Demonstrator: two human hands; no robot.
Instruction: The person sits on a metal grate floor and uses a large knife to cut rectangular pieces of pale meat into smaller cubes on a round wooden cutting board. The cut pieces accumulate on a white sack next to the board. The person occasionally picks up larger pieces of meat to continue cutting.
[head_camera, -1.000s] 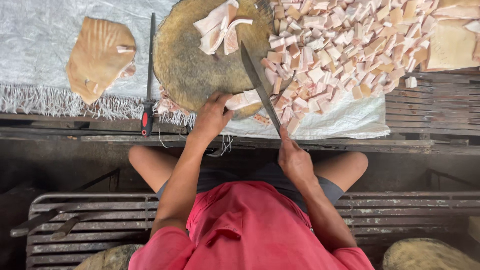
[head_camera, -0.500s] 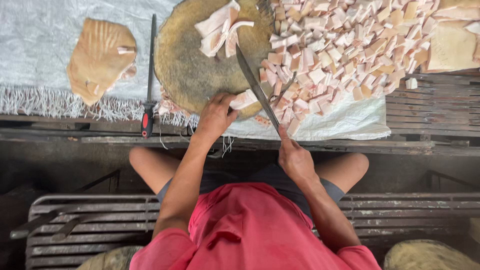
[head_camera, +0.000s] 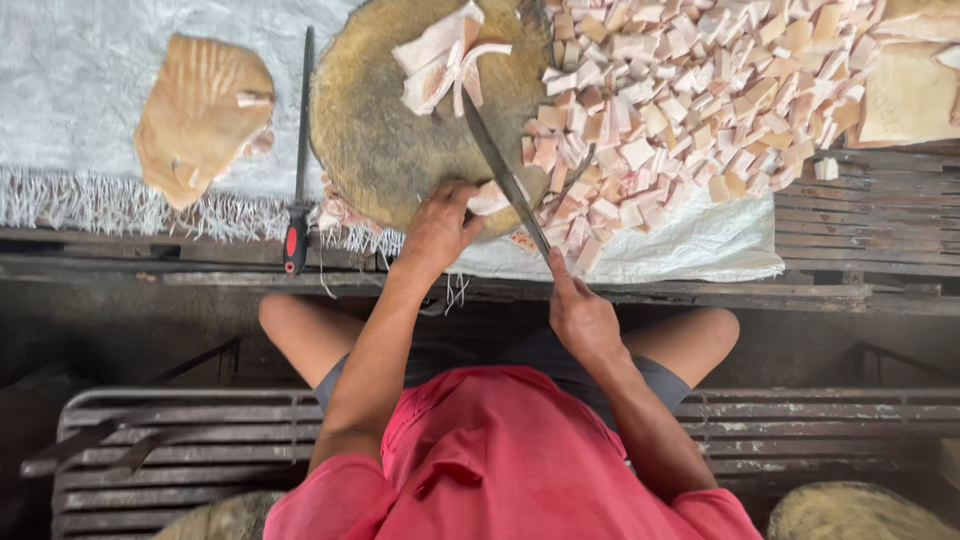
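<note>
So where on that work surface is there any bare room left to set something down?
The white sheet is bare left of the tan slab, and in a strip between the slab and the long sharpening steel. The round chopping block has bare wood on its left half. Right of the knife, the heap of cut cubes crowds everything.

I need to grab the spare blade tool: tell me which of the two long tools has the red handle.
The thin sharpening rod lying left of the round block; the knife is in the right hand.
</note>
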